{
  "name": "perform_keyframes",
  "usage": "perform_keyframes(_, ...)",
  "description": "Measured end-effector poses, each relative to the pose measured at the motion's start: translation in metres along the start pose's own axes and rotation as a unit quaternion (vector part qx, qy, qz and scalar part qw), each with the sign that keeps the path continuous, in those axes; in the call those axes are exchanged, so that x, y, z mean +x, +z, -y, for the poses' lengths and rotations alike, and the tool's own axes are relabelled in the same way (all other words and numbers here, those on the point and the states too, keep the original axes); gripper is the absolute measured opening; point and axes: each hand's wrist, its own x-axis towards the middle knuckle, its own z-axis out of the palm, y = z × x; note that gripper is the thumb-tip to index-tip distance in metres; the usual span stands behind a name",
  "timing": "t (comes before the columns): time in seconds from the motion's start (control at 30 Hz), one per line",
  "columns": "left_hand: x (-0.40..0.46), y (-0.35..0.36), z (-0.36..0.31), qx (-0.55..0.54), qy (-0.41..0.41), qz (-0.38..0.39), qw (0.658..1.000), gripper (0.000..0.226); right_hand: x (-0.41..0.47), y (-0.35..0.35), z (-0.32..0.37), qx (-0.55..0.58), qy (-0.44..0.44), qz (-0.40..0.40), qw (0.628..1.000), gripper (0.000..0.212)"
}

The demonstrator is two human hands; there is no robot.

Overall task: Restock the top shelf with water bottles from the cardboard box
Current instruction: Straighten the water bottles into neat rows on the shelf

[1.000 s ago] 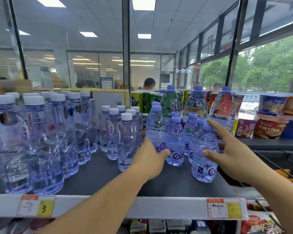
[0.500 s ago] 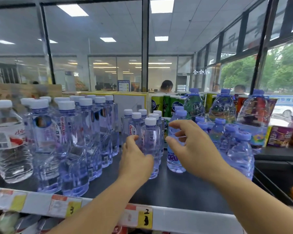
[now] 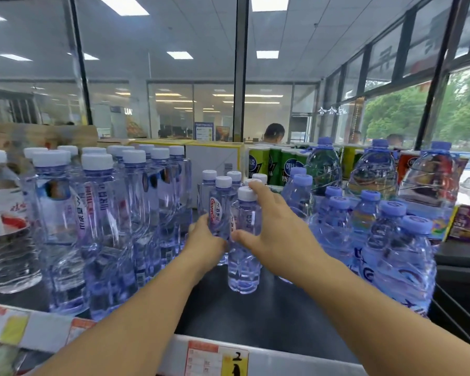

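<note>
Small white-capped water bottles stand in a cluster mid-shelf on the dark top shelf [image 3: 255, 321]. My left hand [image 3: 205, 241] grips the lower body of one of them [image 3: 219, 210], the one with the red label. My right hand [image 3: 274, 226] wraps the front small bottle [image 3: 243, 267], thumb low on its body and a fingertip touching its white cap. Tall white-capped bottles [image 3: 98, 226] fill the shelf's left side. Blue-capped bottles [image 3: 391, 256] crowd the right. The cardboard box is not in view.
Large blue-capped jugs [image 3: 372, 175], green cans [image 3: 276, 166] and a white carton [image 3: 215, 164] line the shelf's back. Snack packs [image 3: 467, 223] sit at the far right. Price tags [image 3: 216, 359] run along the shelf's front edge. People stand beyond the glass.
The view swung left. Both hands moved left from the blue-capped bottles to the small white-capped cluster; my right hand came down round the front bottle and my left closed on the one behind.
</note>
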Motion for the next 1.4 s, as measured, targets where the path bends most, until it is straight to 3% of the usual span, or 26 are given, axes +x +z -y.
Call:
perform_keyframes(0.1, 0.0, -0.002, 0.003, -0.026, -0.003, 0.023, 0.999, 0.078, -0.001, 0.002, -0.002, 0.026, 0.005, 0.015, 1.0, 0.084)
perform_keyframes(0.2, 0.0, -0.003, 0.006, -0.032, 0.003, 0.011, 0.999, 0.068, -0.002, 0.001, -0.003, 0.034, 0.01, 0.031, 0.999, 0.085)
perform_keyframes(0.3, 0.0, -0.002, 0.009, -0.014, 0.016, -0.016, 1.0, 0.058, -0.001, -0.001, -0.004, 0.02, 0.014, 0.034, 0.999, 0.088)
perform_keyframes(0.5, -0.004, -0.001, 0.011, 0.062, 0.005, -0.09, 0.994, 0.068, -0.001, -0.003, -0.004, 0.019, 0.02, 0.045, 0.999, 0.089)
perform_keyframes(0.67, -0.009, 0.003, 0.014, 0.067, -0.018, -0.055, 0.996, 0.071, -0.001, -0.003, -0.003, 0.025, 0.026, 0.052, 0.998, 0.089)
perform_keyframes(0.97, -0.011, -0.006, 0.014, 0.094, -0.028, -0.013, 0.995, 0.048, 0.003, 0.001, 0.0, 0.008, 0.041, 0.05, 0.998, 0.088)
perform_keyframes(1.4, -0.025, -0.01, 0.014, 0.12, -0.017, 0.023, 0.992, 0.048, 0.006, -0.001, 0.008, -0.035, 0.067, 0.06, 0.995, 0.09)
